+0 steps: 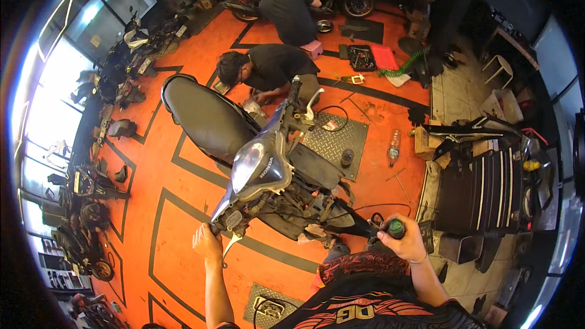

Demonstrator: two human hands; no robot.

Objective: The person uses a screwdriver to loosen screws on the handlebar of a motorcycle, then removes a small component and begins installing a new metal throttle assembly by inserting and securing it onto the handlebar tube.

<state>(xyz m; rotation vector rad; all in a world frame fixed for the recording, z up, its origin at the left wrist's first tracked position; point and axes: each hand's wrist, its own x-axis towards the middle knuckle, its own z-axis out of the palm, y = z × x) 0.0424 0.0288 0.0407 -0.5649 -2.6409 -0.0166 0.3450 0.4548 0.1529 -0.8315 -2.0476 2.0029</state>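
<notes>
In front of me stands a partly stripped motor scooter with a long black seat point(210, 119). Its headlight cowl point(259, 170) faces me, and frame parts and cables point(304, 204) are bare below. My left hand point(208, 244) is closed round the scooter's handlebar grip, beside a silver brake lever point(232, 248). Held out to the right, my right hand point(407, 245) is wrapped round a dark cylinder with a green end point(396, 227). That end points up at me, so I cannot tell its kind. The far handlebar grip point(294, 90) is free of my hands.
A person point(268, 70) crouches just beyond the scooter; another point(289, 15) sits at a motorcycle farther back. A metal plate point(347, 140), a plastic bottle point(393, 148), a T-handle wrench point(399, 184) and an open toolbox point(362, 58) lie on the orange floor. Parked motorcycles line the left.
</notes>
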